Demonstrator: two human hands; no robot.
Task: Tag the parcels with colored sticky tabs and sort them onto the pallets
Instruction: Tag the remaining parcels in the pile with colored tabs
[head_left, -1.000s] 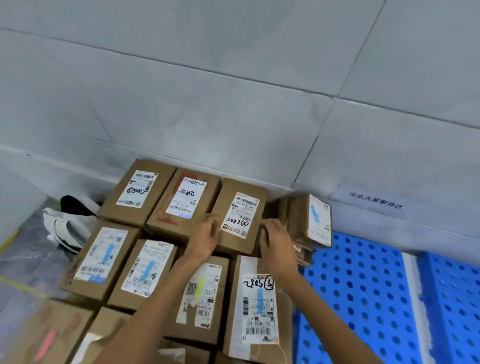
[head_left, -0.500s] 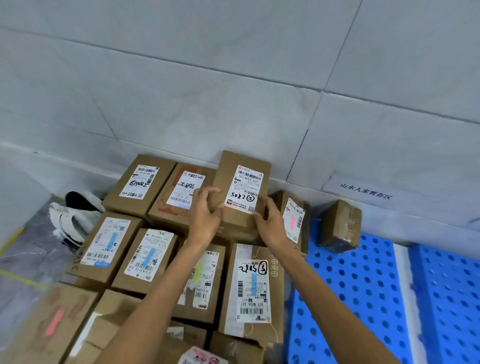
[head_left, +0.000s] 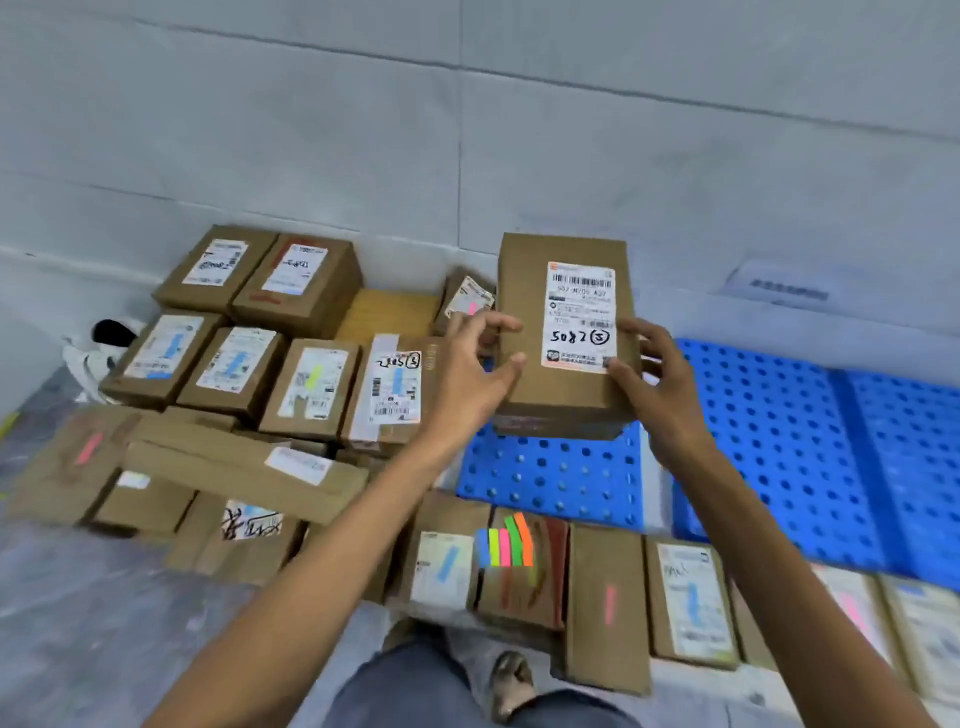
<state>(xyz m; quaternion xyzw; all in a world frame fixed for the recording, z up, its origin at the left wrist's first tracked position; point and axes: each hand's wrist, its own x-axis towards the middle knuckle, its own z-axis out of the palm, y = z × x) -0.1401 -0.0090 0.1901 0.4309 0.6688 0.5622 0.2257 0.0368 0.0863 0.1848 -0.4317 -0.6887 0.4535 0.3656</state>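
Note:
I hold a brown cardboard parcel (head_left: 563, 332) up in the air above the blue pallet (head_left: 779, 441). Its white label reads 5082 with a circled mark and carries no colored tab. My left hand (head_left: 475, 374) grips its left side and my right hand (head_left: 657, 384) grips its right side. A strip of colored sticky tabs (head_left: 506, 543) in blue, yellow, pink, green and orange lies on a box near my knees.
Several tagged parcels (head_left: 234, 364) sit in rows on the left against the tiled wall (head_left: 467, 130). More parcels (head_left: 691, 603) line the near edge of the pallet. White shoes (head_left: 91, 353) lie at far left. My knee (head_left: 441, 686) shows below.
Both hands lifted the parcel out of the back row and carried it rightward over the blue pallet. My view has shifted right and down.

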